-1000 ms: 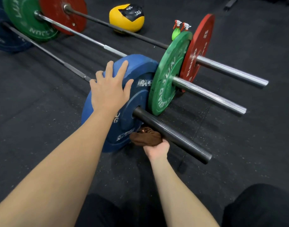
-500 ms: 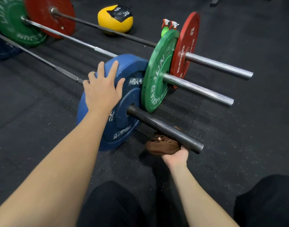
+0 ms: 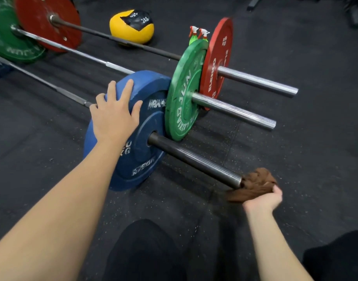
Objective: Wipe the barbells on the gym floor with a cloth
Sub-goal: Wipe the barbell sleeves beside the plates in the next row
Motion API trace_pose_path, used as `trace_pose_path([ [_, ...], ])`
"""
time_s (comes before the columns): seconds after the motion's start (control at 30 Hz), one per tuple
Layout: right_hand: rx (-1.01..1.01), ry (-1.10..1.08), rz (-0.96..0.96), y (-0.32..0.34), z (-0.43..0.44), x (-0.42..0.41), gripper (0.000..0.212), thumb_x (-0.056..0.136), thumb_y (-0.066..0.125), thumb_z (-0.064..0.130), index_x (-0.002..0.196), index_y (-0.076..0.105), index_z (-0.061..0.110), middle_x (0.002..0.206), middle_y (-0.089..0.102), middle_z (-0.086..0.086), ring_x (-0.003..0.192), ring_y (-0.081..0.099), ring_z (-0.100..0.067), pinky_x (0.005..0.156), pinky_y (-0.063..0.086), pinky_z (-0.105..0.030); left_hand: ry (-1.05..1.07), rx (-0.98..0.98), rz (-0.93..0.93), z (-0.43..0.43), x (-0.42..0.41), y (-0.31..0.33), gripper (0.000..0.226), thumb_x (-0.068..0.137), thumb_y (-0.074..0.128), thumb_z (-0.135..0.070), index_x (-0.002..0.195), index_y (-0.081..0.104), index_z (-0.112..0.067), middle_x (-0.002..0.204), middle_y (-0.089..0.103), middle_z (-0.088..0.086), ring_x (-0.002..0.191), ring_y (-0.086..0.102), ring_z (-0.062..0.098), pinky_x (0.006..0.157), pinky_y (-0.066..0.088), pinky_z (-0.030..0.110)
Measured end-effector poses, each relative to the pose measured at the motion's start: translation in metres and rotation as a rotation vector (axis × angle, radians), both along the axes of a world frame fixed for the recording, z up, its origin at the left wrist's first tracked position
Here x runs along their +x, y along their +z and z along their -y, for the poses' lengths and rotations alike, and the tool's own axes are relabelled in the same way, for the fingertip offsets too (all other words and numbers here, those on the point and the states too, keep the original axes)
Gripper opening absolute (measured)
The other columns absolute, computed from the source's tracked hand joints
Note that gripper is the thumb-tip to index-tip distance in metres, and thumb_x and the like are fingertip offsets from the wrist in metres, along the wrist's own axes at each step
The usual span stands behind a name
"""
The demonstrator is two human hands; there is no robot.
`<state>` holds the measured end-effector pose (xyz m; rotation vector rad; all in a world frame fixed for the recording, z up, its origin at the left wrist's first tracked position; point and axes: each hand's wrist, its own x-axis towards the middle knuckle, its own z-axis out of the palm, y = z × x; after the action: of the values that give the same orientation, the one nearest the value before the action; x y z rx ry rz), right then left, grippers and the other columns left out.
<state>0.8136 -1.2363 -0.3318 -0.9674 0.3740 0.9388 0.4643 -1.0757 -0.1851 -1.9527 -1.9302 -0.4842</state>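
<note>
Three barbells are lying side by side on the black rubber floor (image 3: pixel 295 149). The person's left hand (image 3: pixel 115 116) is resting flat, fingers spread, on the upper rim of the blue bumper plate (image 3: pixel 141 159) on the nearest barbell (image 3: pixel 52 86). Their right hand (image 3: pixel 263 199) is clutching a bunched brown cloth (image 3: pixel 253 183), which is touching the very tip of that bar's dark sleeve (image 3: pixel 194 159), near right. Beyond, a green plate (image 3: pixel 184 94) and a red plate (image 3: pixel 218 57) are standing on chrome sleeves, with two spray bottles (image 3: pixel 198 34) and a yellow medicine ball (image 3: pixel 131 27) sitting farther off.
</note>
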Motion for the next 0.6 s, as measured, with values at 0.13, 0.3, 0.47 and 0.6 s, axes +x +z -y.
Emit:
trace_pose_path([
  [0.13, -0.19, 0.175, 0.359, 0.042, -0.034, 0.03, 0.042, 0.088, 0.055, 0.05, 0.116, 0.07, 0.022, 0.103, 0.077, -0.003, 0.078, 0.073, -0.021, 0.066, 0.056, -0.031, 0.012, -0.004, 0.003, -0.001, 0.0, 0.0, 0.059, 0.105, 0.037, -0.055, 0.159, 0.027, -0.034, 0.159, 0.036, 0.016, 0.113, 0.051, 0.047, 0.082, 0.043, 0.053],
  [0.3, -0.235, 0.775, 1.067, 0.084, -0.101, -0.028, 0.029, 0.092, 0.067, 0.049, 0.113, 0.051, 0.036, 0.102, 0.069, 0.004, 0.086, 0.07, -0.016, 0.073, 0.06, -0.038, 0.019, 0.005, -0.004, -0.002, 0.0, 0.0, 0.058, 0.105, 0.037, -0.056, 0.159, 0.029, -0.035, 0.159, 0.038, 0.015, 0.113, 0.053, 0.046, 0.082, 0.044, 0.051],
  [0.47, -0.155, 1.357, 1.474, 0.057, -0.169, -0.105, 0.022, 0.089, 0.073, 0.043, 0.106, 0.063, 0.031, 0.111, 0.072, 0.005, 0.106, 0.066, -0.02, 0.096, 0.05, -0.036, 0.031, -0.001, -0.023, -0.002, -0.001, 0.0, 0.058, 0.105, 0.034, -0.057, 0.159, 0.029, -0.035, 0.159, 0.038, 0.013, 0.113, 0.054, 0.044, 0.082, 0.046, 0.05],
  [0.6, -0.19, 1.543, 1.529, 0.046, -0.201, -0.148, 0.031, 0.096, 0.065, 0.042, 0.121, 0.065, 0.024, 0.128, 0.068, -0.005, 0.12, 0.061, -0.029, 0.099, 0.048, -0.037, 0.045, 0.001, -0.034, -0.003, -0.001, -0.001, 0.058, 0.105, 0.032, -0.058, 0.159, 0.028, -0.036, 0.159, 0.038, 0.011, 0.114, 0.054, 0.044, 0.081, 0.047, 0.05],
])
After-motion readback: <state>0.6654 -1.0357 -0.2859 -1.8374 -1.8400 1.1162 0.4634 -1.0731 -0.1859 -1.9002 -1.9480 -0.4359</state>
